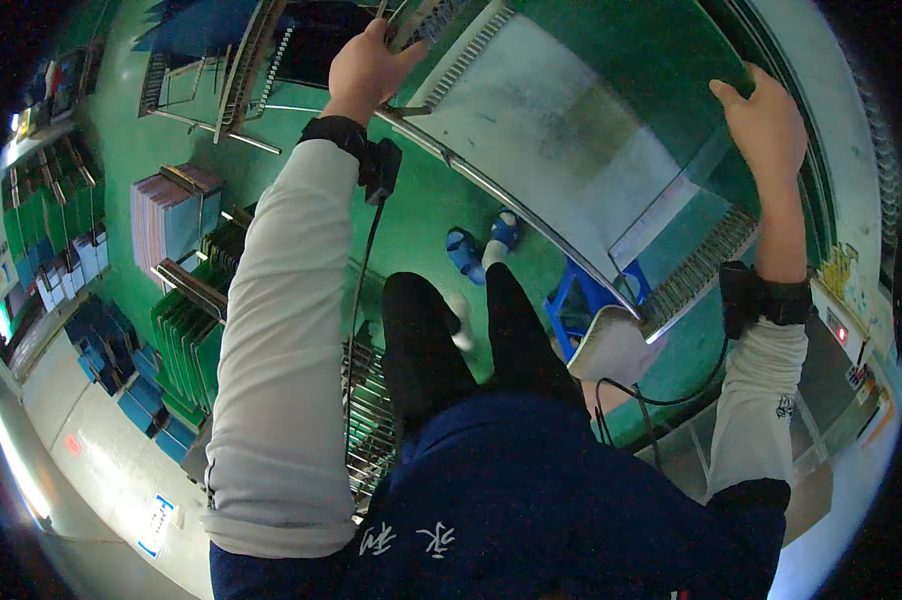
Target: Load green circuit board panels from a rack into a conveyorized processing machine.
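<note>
A large grey metal slotted rack (541, 130) with comb-like toothed edges lies tilted in front of me. A thin green panel (631, 50) rests in it at the upper right. My left hand (369, 68) is closed around the metal bars at the rack's upper left corner. My right hand (769, 125) grips the green panel's right edge, its fingers curled behind it. Both wrists carry black bands with cables running down the sleeves.
Racks of upright green panels (186, 345) and a stack of pale sheets (166, 215) stand at the left. Blue boxes (121, 370) lie beyond them. A wire rack (371, 420) and a blue stool (581, 300) stand by my legs on the green floor.
</note>
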{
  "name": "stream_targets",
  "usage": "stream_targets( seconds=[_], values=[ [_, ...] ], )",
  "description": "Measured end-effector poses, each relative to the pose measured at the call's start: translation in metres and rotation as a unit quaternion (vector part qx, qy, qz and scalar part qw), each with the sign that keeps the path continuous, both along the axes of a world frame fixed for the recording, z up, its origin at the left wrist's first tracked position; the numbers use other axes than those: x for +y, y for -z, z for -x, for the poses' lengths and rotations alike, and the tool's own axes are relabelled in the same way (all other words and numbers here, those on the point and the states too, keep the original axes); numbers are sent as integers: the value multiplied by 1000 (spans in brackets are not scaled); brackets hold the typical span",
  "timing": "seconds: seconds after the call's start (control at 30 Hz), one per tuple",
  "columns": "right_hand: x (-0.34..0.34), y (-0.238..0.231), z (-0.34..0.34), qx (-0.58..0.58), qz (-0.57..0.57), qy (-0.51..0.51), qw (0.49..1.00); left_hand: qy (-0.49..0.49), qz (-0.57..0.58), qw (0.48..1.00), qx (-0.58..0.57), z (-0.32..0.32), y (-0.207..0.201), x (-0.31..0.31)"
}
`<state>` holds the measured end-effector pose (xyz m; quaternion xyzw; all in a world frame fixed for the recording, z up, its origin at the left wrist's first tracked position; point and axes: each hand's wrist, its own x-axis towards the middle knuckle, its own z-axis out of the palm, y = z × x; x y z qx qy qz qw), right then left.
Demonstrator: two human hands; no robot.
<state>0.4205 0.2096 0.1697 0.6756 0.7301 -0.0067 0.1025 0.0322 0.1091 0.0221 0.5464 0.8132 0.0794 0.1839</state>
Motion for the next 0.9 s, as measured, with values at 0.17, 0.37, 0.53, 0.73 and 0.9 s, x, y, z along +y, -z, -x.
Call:
stream_targets(
  seconds=[0.17, 0.37, 0.53, 0.73, 0.9],
  values=[
    [1, 0, -4, 10, -11, -3, 1000, -1, -11, 1000, -8, -2, 0, 1],
    [-7, 0, 2, -5, -23, 2, 1000, 12, -20, 1000, 14, 0, 1, -1],
    [-9, 1, 3, 20, 6, 2, 1000, 11, -23, 1000, 5, -1, -4, -2],
    [-8, 5, -2, 18, -46, -36, 998, 18, -23, 1000, 0, 1, 4, -7],
    [-7, 1, 0, 25, -10, 1, 1000, 8, -8, 1000, -8, -2, 0, -1]
  ],
)
